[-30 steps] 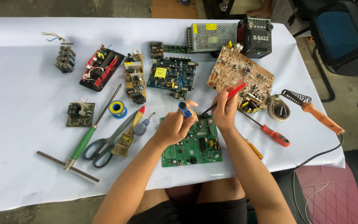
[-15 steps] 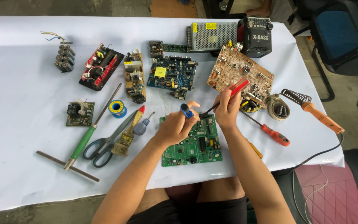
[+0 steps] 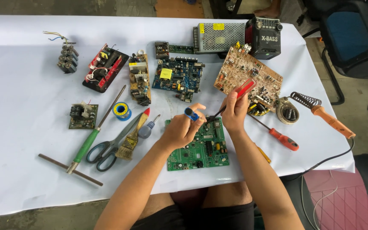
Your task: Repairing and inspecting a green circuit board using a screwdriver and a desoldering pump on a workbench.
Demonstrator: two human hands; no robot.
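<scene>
Above one green circuit board [image 3: 199,149], the left hand [image 3: 179,130] pinches one blue-handled tool [image 3: 191,114] while the right hand [image 3: 235,111] grips one red-handled screwdriver [image 3: 241,90].

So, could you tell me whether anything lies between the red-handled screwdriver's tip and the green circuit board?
Nothing visible does. The right hand holds the red-handled screwdriver directly over the green circuit board, beside the left hand.

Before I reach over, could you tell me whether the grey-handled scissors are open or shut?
Open: the grey-handled scissors lie flat on the white tablecloth, handle loops apart, blades slightly spread.
</scene>
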